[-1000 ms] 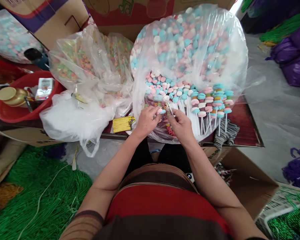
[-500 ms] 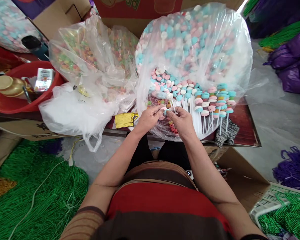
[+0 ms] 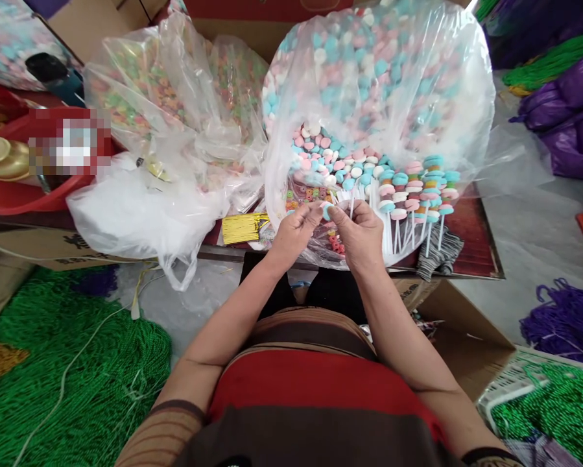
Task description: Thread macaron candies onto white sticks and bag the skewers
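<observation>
My left hand pinches a small blue and white candy piece at its fingertips. Right beside it, my right hand is closed round a thin white stick that points up toward the candy. Both hands meet at the mouth of a big clear plastic bag full of pink, blue and white candies. Loose candies lie in a heap just beyond my fingers. A row of finished candy skewers on white sticks lies to the right of my right hand.
Clear bags of colourful ring candy and a white plastic bag stand at left. A red basin holds gold lids. Gold twist ties lie near my left hand. Green bead strands cover the floor at left, purple bags at right.
Both hands have lifted slightly and drawn together, bringing the candy piece onto the stick's tip. The view has shifted a little.
</observation>
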`<state>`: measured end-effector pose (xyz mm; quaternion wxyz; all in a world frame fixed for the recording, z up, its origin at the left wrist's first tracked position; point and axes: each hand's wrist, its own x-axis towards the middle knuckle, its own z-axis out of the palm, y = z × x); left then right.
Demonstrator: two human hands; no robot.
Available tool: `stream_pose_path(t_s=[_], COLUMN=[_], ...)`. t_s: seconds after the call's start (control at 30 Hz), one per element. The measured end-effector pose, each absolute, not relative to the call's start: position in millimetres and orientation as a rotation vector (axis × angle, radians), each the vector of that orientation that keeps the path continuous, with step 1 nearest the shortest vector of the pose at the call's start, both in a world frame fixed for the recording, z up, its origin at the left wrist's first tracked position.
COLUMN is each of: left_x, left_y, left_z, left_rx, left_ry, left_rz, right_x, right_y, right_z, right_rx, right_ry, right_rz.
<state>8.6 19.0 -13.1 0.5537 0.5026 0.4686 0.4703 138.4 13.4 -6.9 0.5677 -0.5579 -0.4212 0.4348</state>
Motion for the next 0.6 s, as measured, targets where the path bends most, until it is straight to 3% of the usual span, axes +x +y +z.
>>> stream_pose_path(t_s=[0.27,0.6], left_x=[12.2,14.3], left_y=[18.7,18.7], left_z=[-25.3,-20.6], left_rx=[0.958,0.720], left_ry=[1.069,1.030], left_rz=[1.170,1.183], right_x=[151.3,156.2], right_y=[3.6,-50.0], right_z=[7.6,3.6], right_rx=[-1.227,-1.245], right_ry=[-0.984,-1.197], right_rz=[1.304,1.354])
